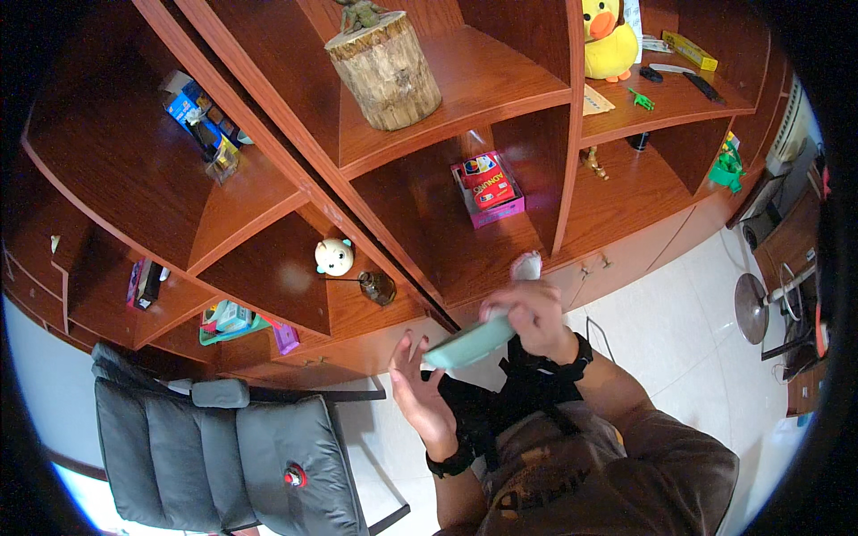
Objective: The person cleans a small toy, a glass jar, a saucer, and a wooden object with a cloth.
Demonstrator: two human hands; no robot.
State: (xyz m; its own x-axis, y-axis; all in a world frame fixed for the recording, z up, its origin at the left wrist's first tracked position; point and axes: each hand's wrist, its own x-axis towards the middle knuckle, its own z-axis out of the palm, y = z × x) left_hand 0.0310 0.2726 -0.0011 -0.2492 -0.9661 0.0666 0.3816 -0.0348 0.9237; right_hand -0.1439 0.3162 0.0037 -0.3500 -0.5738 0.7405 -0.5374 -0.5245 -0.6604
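A shallow, pale green plastic tray-like object (471,346), smeared by motion, is held tilted in front of my body. My left hand (420,399) has its fingers and thumb around the left end of it. Over its right end is my right hand (534,320), blurred, with curled fingers. A crumpled whitish cloth or tissue (527,265) sticks out beyond those fingers, so the right hand seems to grip it. Whether the right hand also grips the green object is hidden.
A reddish-brown shelf unit (456,143) curves around ahead. It bears a log stump (386,76), a red box (490,181), a yellow duck toy (609,45), a round-headed figure (334,256) and a small brown jar (378,288). A grey padded chair (214,456) stands at left, a fan (751,308) at right.
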